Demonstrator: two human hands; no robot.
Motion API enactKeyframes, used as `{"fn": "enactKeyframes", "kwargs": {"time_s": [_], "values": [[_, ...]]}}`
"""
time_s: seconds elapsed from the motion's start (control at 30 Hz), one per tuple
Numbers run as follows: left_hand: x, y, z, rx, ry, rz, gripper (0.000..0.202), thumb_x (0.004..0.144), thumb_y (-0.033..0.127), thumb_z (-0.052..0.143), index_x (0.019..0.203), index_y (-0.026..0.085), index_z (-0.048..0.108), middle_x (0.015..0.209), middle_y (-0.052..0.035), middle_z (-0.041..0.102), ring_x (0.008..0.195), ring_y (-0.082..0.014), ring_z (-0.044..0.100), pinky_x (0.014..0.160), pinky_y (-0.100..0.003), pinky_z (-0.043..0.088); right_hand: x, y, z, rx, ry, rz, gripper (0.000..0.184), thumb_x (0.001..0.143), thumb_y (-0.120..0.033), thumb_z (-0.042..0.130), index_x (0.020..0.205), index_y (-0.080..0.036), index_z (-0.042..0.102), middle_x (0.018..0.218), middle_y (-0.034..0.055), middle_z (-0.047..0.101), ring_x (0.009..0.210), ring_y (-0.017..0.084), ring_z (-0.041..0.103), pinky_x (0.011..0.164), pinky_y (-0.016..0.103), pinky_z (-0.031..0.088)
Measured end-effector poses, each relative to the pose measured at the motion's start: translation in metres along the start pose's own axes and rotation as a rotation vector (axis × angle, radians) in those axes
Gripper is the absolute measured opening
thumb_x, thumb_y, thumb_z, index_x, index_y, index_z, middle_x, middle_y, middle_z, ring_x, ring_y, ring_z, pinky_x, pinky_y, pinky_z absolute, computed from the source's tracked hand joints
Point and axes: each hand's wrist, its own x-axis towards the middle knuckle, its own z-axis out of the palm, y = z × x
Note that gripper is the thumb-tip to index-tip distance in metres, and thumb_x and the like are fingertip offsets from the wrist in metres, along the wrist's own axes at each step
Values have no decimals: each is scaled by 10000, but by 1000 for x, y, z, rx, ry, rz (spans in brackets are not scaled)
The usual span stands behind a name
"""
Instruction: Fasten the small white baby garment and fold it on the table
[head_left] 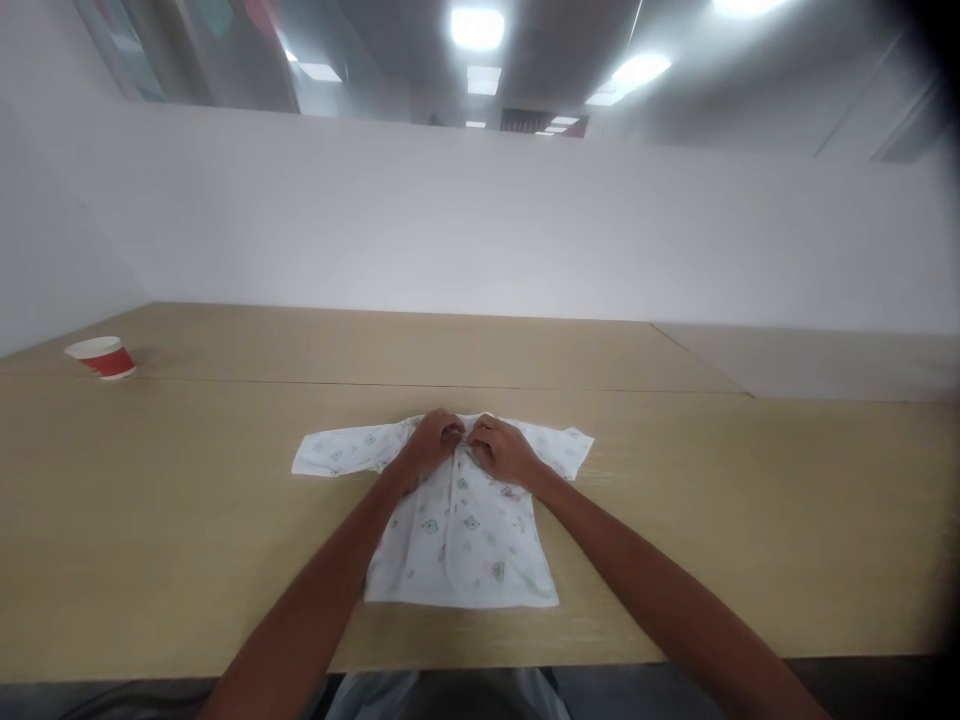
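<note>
A small white baby shirt (465,540) with a pale printed pattern lies flat on the wooden table (150,520), sleeves spread to both sides and its hem toward me. My left hand (431,440) and my right hand (499,448) meet at the shirt's neckline. Both have their fingers curled and pinched on the front opening near the collar. What exactly sits under the fingertips is hidden by the hands.
A red and white paper cup (103,357) stands at the far left of the table. A white partition wall (480,230) runs along the back edge. A seam (697,360) divides the tabletop sections at the right.
</note>
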Motion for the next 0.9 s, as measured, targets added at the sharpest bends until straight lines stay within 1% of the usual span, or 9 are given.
{"fn": "enactKeyframes", "kwargs": {"time_s": [0.07, 0.17, 0.3, 0.4, 0.47, 0.57, 0.63, 0.7, 0.9], "values": [[0, 1, -1, -3, 4, 2, 112, 824, 134, 508, 854, 155, 614, 852, -47, 567, 828, -201, 522, 760, -317, 402, 0, 1, 0, 0, -5, 1, 255, 807, -15, 515, 990, -146, 635, 927, 39, 554, 816, 162, 515, 708, 258, 382], [0, 1, -1, 0, 23, -17, 103, 807, 128, 504, 816, 147, 605, 821, -43, 558, 789, -192, 517, 725, -299, 398, -1, 2, 0, 0, -20, 4, 203, 816, -24, 509, 905, -157, 633, 897, 28, 558, 796, 159, 513, 693, 256, 372], [0, 1, -1, 8, 36, -65, 133, 742, 63, 481, 790, 135, 582, 782, -26, 551, 719, -167, 506, 661, -266, 380, -2, 1, 1, 3, 0, 7, 300, 806, -30, 510, 1061, -158, 601, 935, 36, 557, 815, 166, 508, 713, 257, 373], [0, 3, -5, 20, 14, -95, 144, 720, 40, 463, 786, 128, 556, 759, -18, 545, 689, -156, 492, 636, -252, 370, -2, 1, 1, 14, -7, -11, 152, 820, -49, 516, 882, -149, 612, 926, 40, 536, 768, 150, 493, 683, 242, 372], [0, 8, -12, 34, -54, -92, 92, 719, 60, 492, 746, 129, 547, 737, -13, 543, 684, -157, 485, 637, -253, 362, -1, 2, 1, 7, 5, -4, 137, 802, -42, 528, 872, -137, 595, 931, 45, 523, 747, 145, 482, 663, 241, 367], [-5, 19, -26, 54, -251, -59, 74, 679, 103, 570, 628, 138, 530, 645, 11, 526, 632, -149, 465, 600, -250, 332, 0, 3, 1, -10, 10, -11, 249, 772, -27, 535, 991, -138, 577, 944, 44, 512, 781, 155, 484, 673, 250, 360], [-11, 28, -34, 64, -361, -51, 120, 646, 118, 596, 569, 140, 506, 581, 26, 494, 576, -135, 436, 547, -246, 298, 0, 2, 1, -17, -2, -33, 206, 783, -39, 536, 952, -149, 576, 950, 37, 506, 787, 151, 484, 672, 250, 353], [-19, 36, -38, 75, -394, -56, 126, 642, 121, 592, 561, 141, 498, 575, 29, 487, 562, -128, 426, 528, -241, 285, 0, 0, 2, -20, -8, -58, 141, 786, -50, 542, 878, -153, 568, 970, 32, 500, 790, 143, 483, 673, 248, 349], [-25, 31, -27, 143, -232, -111, 153, 657, 159, 670, 627, 146, 520, 657, 15, 534, 662, -154, 471, 604, -251, 327, 5, 12, 9, -40, 50, -85, 102, 772, -61, 543, 809, -155, 556, 929, 19, 507, 771, 137, 488, 647, 243, 342]]}}
